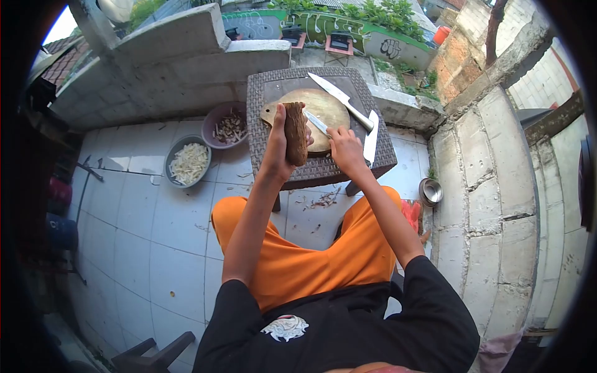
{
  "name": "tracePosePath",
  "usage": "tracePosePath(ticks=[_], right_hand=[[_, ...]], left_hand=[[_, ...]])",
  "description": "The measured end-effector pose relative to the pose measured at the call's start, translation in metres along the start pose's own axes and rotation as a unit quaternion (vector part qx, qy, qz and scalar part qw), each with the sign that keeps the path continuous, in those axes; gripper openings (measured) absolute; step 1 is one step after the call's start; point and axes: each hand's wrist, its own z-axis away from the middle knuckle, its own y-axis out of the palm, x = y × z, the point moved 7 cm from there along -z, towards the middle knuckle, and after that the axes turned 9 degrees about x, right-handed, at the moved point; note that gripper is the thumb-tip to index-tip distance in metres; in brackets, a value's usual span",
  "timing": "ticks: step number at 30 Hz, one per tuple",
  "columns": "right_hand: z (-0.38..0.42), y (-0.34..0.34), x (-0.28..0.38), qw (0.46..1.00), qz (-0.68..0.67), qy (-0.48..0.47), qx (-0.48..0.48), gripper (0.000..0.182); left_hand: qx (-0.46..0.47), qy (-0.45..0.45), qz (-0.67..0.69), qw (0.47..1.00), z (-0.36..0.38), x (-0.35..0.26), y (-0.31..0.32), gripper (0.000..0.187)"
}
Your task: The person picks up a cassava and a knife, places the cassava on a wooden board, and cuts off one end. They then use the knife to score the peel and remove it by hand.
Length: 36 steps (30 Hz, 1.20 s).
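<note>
My left hand (pixel 278 147) is wrapped round a thick brown root (pixel 296 133) with rough bark, held upright above the near left part of a round wooden board (pixel 333 115). In my right hand (pixel 346 148) is a small knife (pixel 316 121), its blade pointing up and left toward the root. The board lies on a brown woven table (pixel 267 93). A large knife (pixel 329 87) rests across the board's far right edge, and a white-bladed tool (pixel 370 140) lies at the table's right side.
On the tiled floor left of the table stand a grey bowl (pixel 210 163) of pale strips and a purple bowl (pixel 208 132) of peelings. Metal bowls (pixel 430 192) sit by the right wall (pixel 485 205). Scraps lie under the table. A low wall (pixel 161 81) runs behind.
</note>
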Motion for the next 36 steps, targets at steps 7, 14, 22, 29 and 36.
tracePosePath(ticks=[7,14,22,29,36], right_hand=[[-0.065,-0.015,-0.085,0.987,0.07,0.129,-0.062,0.03],[-0.11,0.022,-0.126,0.974,0.136,0.101,0.149,0.034],[-0.09,-0.018,-0.103,0.99,0.051,0.119,-0.046,0.029],[0.036,-0.049,0.057,0.72,-0.693,0.027,-0.004,0.02],[0.09,-0.04,0.139,0.857,-0.5,-0.082,0.094,0.018]], left_hand=[[-0.008,-0.037,0.029,0.999,0.009,0.015,-0.022,0.065],[-0.009,-0.019,0.032,0.999,0.016,0.005,-0.028,0.068],[-0.005,0.015,0.022,1.0,0.018,-0.006,-0.032,0.067],[-0.051,0.07,-0.013,0.996,0.027,-0.019,-0.059,0.062],[-0.08,0.131,-0.111,0.982,0.032,-0.029,-0.074,0.063]])
